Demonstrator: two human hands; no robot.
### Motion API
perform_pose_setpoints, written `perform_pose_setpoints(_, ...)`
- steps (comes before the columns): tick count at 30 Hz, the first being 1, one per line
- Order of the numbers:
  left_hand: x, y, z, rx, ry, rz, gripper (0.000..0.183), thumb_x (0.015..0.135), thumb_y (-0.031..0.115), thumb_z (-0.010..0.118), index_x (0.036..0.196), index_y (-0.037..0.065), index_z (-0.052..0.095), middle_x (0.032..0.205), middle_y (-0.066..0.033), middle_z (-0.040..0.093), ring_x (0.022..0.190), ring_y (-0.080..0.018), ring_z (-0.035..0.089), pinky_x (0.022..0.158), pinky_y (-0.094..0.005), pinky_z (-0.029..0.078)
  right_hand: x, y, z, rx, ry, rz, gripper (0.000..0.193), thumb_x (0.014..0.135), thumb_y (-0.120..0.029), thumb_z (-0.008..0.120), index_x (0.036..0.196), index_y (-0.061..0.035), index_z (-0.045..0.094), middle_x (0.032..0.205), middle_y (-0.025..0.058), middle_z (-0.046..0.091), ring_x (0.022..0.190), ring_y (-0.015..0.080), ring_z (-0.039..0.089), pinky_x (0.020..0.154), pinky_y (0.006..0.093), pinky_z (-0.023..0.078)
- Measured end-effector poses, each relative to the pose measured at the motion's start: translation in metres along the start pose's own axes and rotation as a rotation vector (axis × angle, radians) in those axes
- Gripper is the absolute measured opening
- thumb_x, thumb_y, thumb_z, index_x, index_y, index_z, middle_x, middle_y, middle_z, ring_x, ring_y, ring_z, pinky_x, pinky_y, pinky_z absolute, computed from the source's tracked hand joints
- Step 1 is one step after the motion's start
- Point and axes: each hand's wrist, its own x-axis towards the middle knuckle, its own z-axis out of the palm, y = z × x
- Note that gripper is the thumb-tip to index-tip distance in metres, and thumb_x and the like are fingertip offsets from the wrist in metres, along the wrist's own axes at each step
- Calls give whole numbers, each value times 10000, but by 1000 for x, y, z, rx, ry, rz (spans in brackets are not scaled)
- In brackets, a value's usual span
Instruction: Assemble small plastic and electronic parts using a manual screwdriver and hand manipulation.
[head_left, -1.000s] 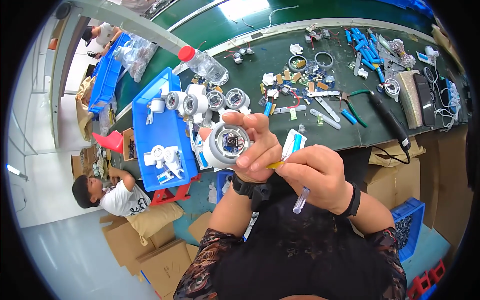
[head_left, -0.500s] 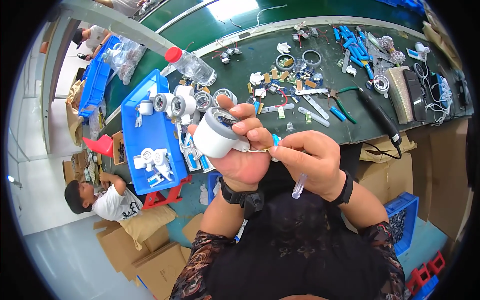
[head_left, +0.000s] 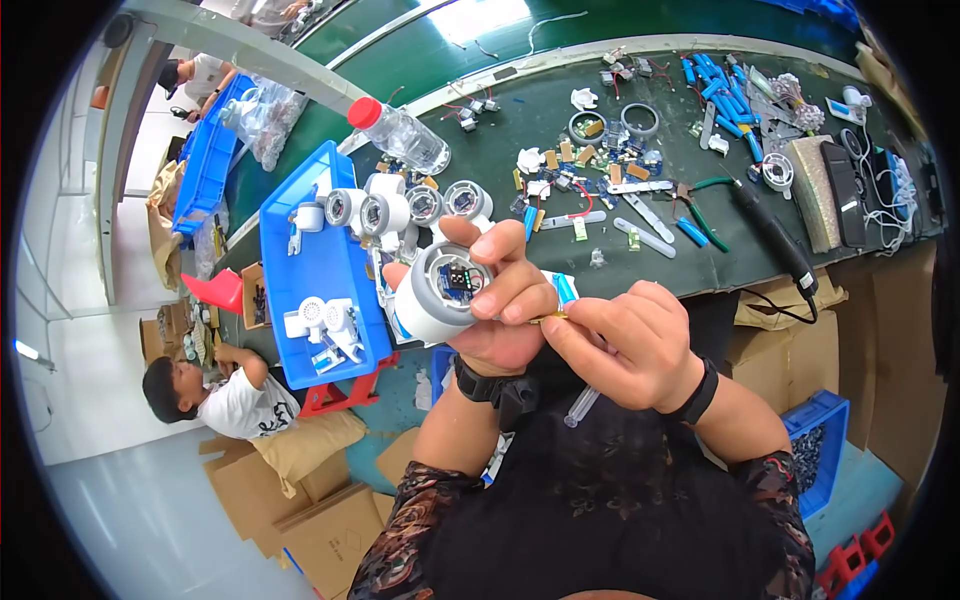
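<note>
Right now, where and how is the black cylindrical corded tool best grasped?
Probably around the thick body of the black cylindrical tool, with the right hand, once free, from the near side: its slim tip points away, its corded end lies by the near edge of the green bench.

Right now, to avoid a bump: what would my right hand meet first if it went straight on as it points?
Probably your left hand, holding the round white unit, though depth is unclear.

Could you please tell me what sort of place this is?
Probably an electronics assembly workshop: small circuit boards and green-handled pliers lie on the bench, and a blue tray holds white parts.
</note>
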Motion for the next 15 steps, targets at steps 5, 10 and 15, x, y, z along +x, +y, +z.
perform_pose_setpoints(5, 1, 2, 2, 5, -47, -42, 509, 867, 398, 795, 1306, 172, 674, 1127, -35, 615, 754, -112, 692, 693, -286, 574, 1, -2, 1, 1, 49, -18, 331, 665, -67, 737, 995, -84, 763, 901, 19, 664, 574, 90, 503, 507, 258, 321)
perform_pose_setpoints(10, 2, 3, -2, 1, -74, -54, 504, 886, 399, 777, 1319, 169, 666, 1142, -47, 597, 779, -118, 698, 700, -291, 581, 1, -3, 0, 15, 42, -10, 328, 667, -68, 738, 994, -84, 762, 905, 21, 665, 578, 90, 507, 512, 255, 323)
perform_pose_setpoints(15, 3, 5, -6, -47, -132, -124, 489, 916, 405, 743, 1334, 166, 656, 1136, -60, 583, 778, -137, 713, 697, -307, 592, 2, -7, -5, 8, 16, -19, 324, 666, -73, 742, 990, -84, 761, 902, 15, 659, 580, 93, 505, 520, 256, 329)
